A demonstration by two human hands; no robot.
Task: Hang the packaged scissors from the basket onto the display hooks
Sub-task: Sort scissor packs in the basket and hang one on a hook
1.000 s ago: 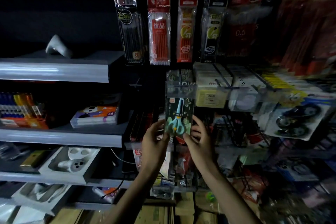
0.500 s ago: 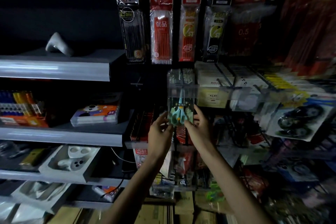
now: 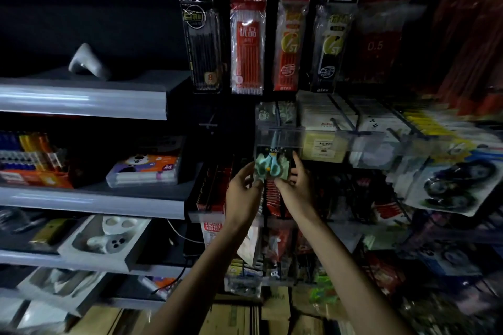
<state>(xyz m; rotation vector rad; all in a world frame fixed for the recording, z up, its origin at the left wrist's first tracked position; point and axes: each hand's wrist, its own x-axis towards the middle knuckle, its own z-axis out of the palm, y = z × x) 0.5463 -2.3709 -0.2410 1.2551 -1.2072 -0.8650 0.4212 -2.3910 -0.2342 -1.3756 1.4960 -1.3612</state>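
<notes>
Dim shelving [image 3: 81, 102]; scissors pack [image 3: 272, 168] top behind strip [image 3: 281, 136]

A black pencil pack [image 3: 202, 43] carries "8" and a dark red pack [image 3: 377, 46] reads "0.5". A marker box [image 3: 144, 171] shows "24".

Pretty clearly a stationery shop, just kinda dim in here. Sealed packs of pen refills [image 3: 247, 35] hang in a row along the wall rack, and below them more carded goods sit on long wire hooks [image 3: 336, 124]. Blister packs [image 3: 460, 187] crowd the pegs off to the right. Grey metal shelves [image 3: 81, 100] on the left carry a boxed set marked 24 [image 3: 144, 171] and open trays of small items. A clear price-tag holder [image 3: 280, 136] fronts the hooks, and cardboard boxes [image 3: 234, 318] sit down at floor level.
</notes>
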